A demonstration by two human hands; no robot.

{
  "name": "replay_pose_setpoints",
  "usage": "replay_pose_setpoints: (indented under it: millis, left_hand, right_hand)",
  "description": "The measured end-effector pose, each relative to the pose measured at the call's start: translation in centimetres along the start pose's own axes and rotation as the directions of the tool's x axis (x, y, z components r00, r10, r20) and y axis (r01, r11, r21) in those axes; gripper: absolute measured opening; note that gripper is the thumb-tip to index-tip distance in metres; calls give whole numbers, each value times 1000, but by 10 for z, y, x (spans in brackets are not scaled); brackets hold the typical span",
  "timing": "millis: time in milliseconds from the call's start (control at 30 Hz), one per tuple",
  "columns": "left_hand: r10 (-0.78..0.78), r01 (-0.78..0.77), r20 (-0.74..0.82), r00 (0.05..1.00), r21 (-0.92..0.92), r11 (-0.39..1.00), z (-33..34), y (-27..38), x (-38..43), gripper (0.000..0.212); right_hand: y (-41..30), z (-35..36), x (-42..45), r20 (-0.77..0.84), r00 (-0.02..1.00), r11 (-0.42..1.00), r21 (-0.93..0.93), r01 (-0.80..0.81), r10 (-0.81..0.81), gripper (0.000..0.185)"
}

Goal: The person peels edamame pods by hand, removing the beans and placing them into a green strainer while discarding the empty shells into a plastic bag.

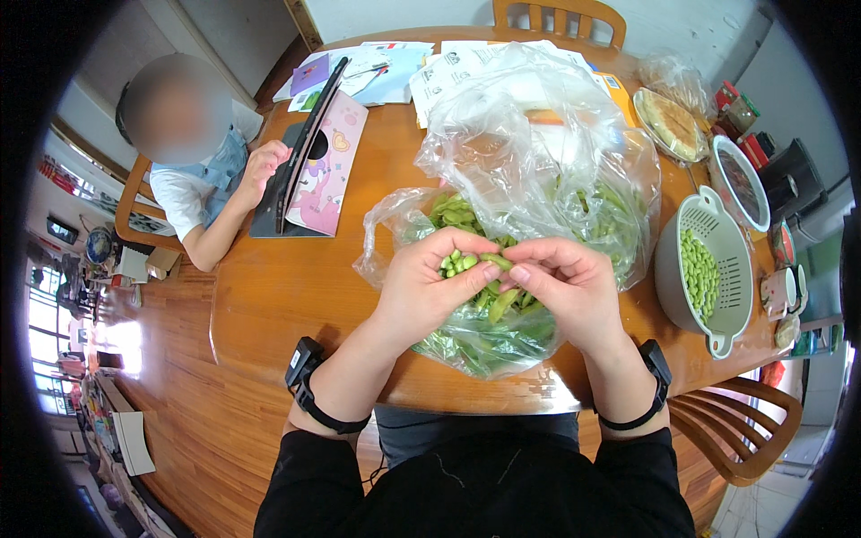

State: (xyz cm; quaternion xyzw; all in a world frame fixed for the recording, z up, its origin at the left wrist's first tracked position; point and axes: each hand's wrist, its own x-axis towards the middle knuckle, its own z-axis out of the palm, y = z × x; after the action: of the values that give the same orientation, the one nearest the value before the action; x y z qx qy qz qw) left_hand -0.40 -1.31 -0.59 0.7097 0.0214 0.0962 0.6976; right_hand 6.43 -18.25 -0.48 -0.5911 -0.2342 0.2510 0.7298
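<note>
My left hand (430,286) cups several shelled green soybeans (459,263) in its curled fingers. Its thumb and fingertip also pinch one end of an edamame pod (496,261). The other end of that pod is between the thumb and finger of my right hand (568,282). Directly below both hands lies a clear plastic bag (494,350) full of green pods, its mouth spread around them. A second, larger clear plastic bag (538,155) with more pods inside stands just behind. To the right, a grey-green colander (672,262) contains shelled soybeans (699,276).
At the left a person (212,181) sits touching a tablet in a pink case (326,168). Papers (383,74) cover the far side of the wooden table (282,296). Along the right stand a flatbread plate (669,124), a lidded bowl (740,181) and mugs (779,292). A chair (740,424) is at the lower right.
</note>
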Motion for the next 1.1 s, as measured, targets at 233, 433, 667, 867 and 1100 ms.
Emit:
replay_pose_setpoints:
  millis: [233, 433, 667, 867, 1100]
  left_hand:
    - [-232, 356, 293, 928, -503, 788, -9, 1, 1, 9]
    - [-252, 380, 334, 908, -406, 831, -8, -4, -3, 5]
    - [-259, 385, 350, 900, -361, 850, -15, -4, -1, 6]
    - [-283, 397, 336, 898, -344, 851, -13, -2, -1, 7]
    - [-316, 431, 305, 898, -479, 765, -9, -2, 0, 7]
  right_hand:
    - [3, 4, 1, -30, 947, 922, -238, 305, -320, 18]
    - [-4, 5, 1, 122, 926, 809, -456, 371, -356, 19]
    - [-3, 1, 4, 197, 883, 746, -476, 466, -426, 17]
    - [1, 2, 3, 200, 884, 719, -520, 461, -422, 15]
    - [11, 13, -3, 136, 838, 597, -643, 480, -528, 19]
